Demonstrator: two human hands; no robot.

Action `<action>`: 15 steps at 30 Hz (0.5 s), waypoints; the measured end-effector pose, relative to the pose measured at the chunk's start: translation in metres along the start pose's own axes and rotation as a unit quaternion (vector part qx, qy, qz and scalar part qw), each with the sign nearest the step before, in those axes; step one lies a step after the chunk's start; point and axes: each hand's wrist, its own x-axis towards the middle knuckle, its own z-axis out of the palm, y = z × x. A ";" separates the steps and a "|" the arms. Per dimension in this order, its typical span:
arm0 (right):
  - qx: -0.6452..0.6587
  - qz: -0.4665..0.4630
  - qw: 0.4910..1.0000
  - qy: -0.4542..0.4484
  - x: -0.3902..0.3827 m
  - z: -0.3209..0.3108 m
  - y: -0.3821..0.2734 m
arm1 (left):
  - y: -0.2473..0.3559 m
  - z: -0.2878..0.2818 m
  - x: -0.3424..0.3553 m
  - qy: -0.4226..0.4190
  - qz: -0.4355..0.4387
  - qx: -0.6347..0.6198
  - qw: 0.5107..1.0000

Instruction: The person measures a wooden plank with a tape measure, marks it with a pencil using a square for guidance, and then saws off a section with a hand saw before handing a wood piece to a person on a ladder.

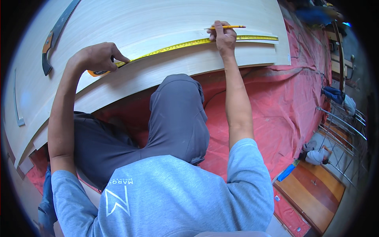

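A yellow tape measure [173, 46] is drawn out along a pale wooden board [185, 61], near that board's far edge. My left hand [98, 57] is closed over the orange and black tape case at its left end, thumb against the blade. Farther right, my right hand [224, 37] grips a yellow pencil [237, 27], its point toward the left, while the lower part of the hand rests on or just over the tape blade. The tape's free end reaches the board's right end. Both forearms come up from below, either side of my bent knee.
A handsaw [50, 43] with an orange and black handle lies on the wood sheet [130, 19] at upper left. A metal square [17, 106] lies at the left edge. Red sheeting [268, 102] covers the floor. Other people, metal frames and a wooden door [316, 189] are at right.
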 end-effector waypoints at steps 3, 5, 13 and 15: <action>-0.083 -0.032 0.996 0.025 0.001 0.002 0.005 | 0.001 -0.001 0.000 -0.013 -0.021 -0.003 1.000; -0.134 -0.060 0.989 0.029 0.000 0.003 0.005 | 0.001 -0.002 0.001 -0.015 -0.016 -0.003 1.000; -0.239 -0.089 0.967 0.025 -0.005 0.010 -0.001 | 0.002 -0.005 -0.003 -0.025 -0.032 -0.018 0.999; -0.244 -0.098 0.965 0.020 -0.005 0.009 -0.001 | 0.002 -0.005 -0.003 -0.023 -0.030 -0.015 0.999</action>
